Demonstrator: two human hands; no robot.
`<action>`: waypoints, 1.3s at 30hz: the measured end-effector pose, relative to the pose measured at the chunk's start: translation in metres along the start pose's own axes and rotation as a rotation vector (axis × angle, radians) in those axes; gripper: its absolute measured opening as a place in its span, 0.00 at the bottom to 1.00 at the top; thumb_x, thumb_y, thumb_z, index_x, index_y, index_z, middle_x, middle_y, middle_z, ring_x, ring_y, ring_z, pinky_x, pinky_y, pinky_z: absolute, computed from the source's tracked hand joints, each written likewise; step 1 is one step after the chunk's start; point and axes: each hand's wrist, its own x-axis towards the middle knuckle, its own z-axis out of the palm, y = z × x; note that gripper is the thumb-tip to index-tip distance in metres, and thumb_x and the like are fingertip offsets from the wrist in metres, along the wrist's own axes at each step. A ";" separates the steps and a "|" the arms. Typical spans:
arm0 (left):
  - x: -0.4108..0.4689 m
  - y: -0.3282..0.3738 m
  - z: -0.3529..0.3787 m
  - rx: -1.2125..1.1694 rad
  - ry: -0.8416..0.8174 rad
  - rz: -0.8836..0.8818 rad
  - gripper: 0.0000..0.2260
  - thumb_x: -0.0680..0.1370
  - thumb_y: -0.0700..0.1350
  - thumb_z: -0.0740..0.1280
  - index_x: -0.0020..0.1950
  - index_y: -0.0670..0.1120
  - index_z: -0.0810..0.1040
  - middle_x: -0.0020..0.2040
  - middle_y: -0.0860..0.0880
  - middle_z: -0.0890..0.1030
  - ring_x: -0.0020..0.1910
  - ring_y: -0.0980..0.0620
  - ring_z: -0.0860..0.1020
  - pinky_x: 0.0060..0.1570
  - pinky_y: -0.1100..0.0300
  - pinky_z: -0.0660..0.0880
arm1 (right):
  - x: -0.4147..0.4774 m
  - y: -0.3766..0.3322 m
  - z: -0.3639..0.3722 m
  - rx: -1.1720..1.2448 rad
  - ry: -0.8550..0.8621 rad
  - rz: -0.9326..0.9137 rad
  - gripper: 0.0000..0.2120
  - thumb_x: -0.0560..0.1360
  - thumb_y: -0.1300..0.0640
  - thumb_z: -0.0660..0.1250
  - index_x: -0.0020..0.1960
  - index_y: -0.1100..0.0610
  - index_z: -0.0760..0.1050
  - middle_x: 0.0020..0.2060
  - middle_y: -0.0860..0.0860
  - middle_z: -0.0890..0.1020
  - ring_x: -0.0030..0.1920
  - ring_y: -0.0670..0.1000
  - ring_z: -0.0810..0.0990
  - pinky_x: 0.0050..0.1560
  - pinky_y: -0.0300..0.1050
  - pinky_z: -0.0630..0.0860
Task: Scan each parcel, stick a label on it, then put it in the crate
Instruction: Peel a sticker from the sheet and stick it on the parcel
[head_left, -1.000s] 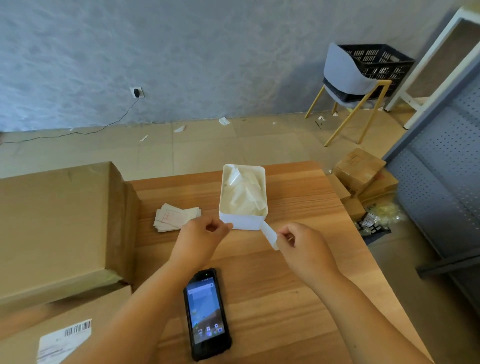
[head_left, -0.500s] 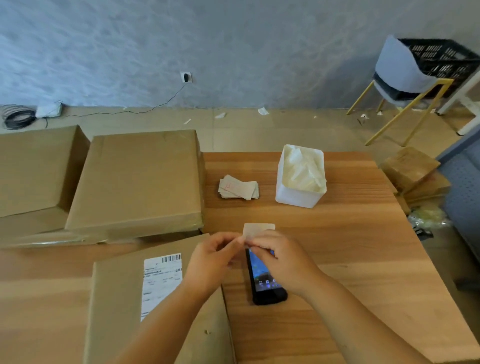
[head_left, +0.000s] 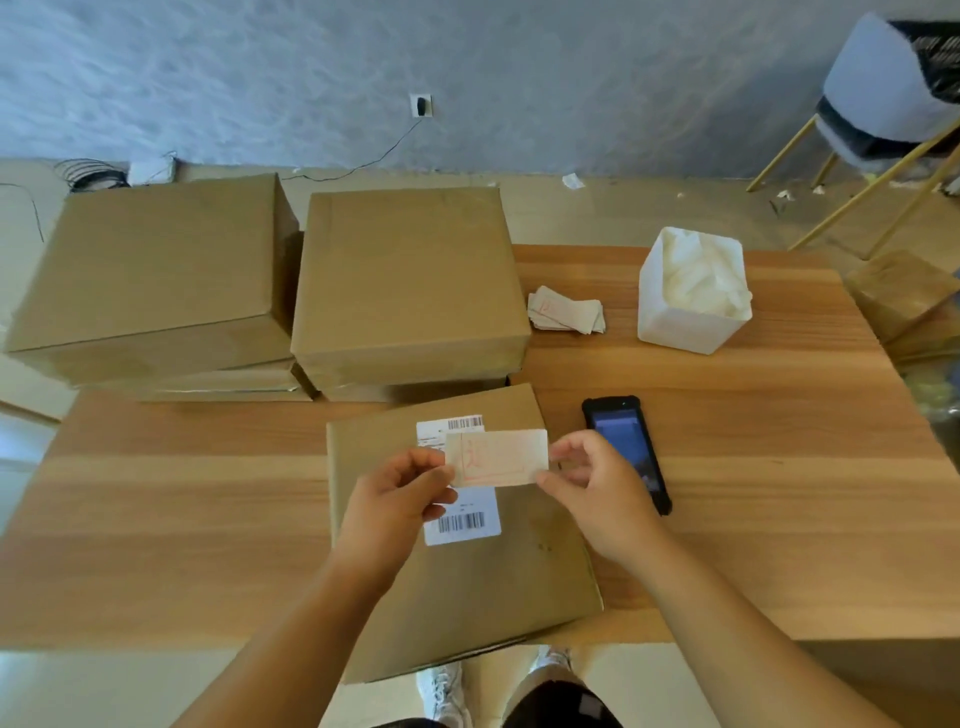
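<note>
The label (head_left: 496, 458), earlier a small strip pinched near the white bin (head_left: 688, 317), is now spread flat between left hand (head_left: 397, 493) and right hand (head_left: 592, 483); both hands have moved from above the phone (head_left: 626, 449) to above the parcel (head_left: 457, 561), just left of the phone; the label covers part of the parcel's barcode sticker (head_left: 462, 519).

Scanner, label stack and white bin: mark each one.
scanner (head_left: 621, 434), head view, on its dark screen.
label stack (head_left: 566, 310), head view, on the top sheet.
white bin (head_left: 675, 325), head view, on its front wall.
</note>
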 end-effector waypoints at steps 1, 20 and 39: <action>-0.003 -0.004 -0.008 -0.006 -0.004 -0.004 0.04 0.77 0.38 0.65 0.44 0.41 0.79 0.42 0.45 0.84 0.41 0.47 0.80 0.47 0.52 0.77 | -0.003 0.000 0.007 0.063 0.012 0.009 0.08 0.74 0.56 0.70 0.48 0.48 0.73 0.47 0.44 0.79 0.47 0.45 0.80 0.44 0.41 0.78; -0.075 -0.075 -0.046 0.124 0.318 -0.074 0.06 0.74 0.45 0.70 0.38 0.53 0.82 0.38 0.52 0.83 0.40 0.51 0.79 0.41 0.57 0.75 | -0.066 0.010 0.063 0.020 -0.223 -0.183 0.14 0.75 0.66 0.65 0.46 0.46 0.79 0.40 0.43 0.78 0.38 0.37 0.74 0.41 0.28 0.71; -0.083 -0.103 -0.044 0.563 0.408 0.016 0.01 0.74 0.44 0.68 0.44 0.49 0.77 0.35 0.55 0.78 0.34 0.55 0.76 0.32 0.63 0.70 | -0.069 0.027 0.091 -0.303 -0.185 -0.241 0.08 0.75 0.57 0.69 0.54 0.53 0.80 0.41 0.47 0.78 0.34 0.42 0.74 0.36 0.27 0.69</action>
